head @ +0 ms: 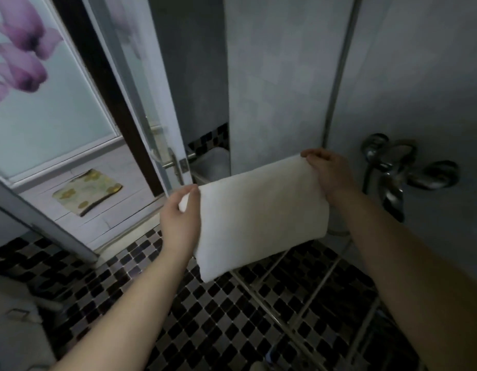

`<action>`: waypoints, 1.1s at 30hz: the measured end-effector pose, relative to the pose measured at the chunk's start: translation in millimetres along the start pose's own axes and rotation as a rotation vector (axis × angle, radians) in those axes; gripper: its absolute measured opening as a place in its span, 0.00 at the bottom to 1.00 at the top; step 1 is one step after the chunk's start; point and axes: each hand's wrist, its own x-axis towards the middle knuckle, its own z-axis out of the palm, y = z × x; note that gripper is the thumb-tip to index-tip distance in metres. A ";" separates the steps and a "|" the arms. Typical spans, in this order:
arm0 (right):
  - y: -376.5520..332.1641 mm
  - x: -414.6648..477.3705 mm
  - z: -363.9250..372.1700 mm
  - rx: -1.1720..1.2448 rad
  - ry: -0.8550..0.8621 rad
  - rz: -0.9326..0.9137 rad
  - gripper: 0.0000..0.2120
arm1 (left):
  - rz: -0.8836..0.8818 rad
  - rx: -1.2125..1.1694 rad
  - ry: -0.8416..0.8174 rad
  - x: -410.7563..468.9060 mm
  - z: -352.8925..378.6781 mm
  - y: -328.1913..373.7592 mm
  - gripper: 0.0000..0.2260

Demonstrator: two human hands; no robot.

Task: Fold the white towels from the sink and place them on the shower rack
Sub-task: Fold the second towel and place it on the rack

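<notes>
Folded white towel (261, 218) at frame centre, held in the air, long axis running lower left to upper right. Left hand (181, 216) pinches its upper-left corner, right hand (327, 171) grips the upper-right corner. Wire shower rack (307, 295) below; chrome mixer tap (400, 170) at right.

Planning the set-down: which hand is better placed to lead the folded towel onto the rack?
Likely the right hand: it grips the towel corner on the side above the rack; the left hand holds the corner out over the floor tiles.
</notes>
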 end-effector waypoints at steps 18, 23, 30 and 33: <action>42.8 3.2 -69.6 -0.021 0.065 0.059 0.12 | -0.113 -0.100 -0.211 -90.8 49.0 -33.5 0.07; 64.6 5.7 -70.0 -0.046 0.117 0.020 0.12 | -0.256 -0.086 -0.378 -105.7 61.7 -54.1 0.09; 101.9 5.8 -61.1 -0.198 0.042 0.074 0.11 | -0.500 -0.113 -0.419 -118.7 73.4 -78.9 0.12; 107.3 8.0 -55.2 -0.118 0.064 0.089 0.12 | -0.346 -0.092 -0.338 -118.3 65.4 -87.4 0.14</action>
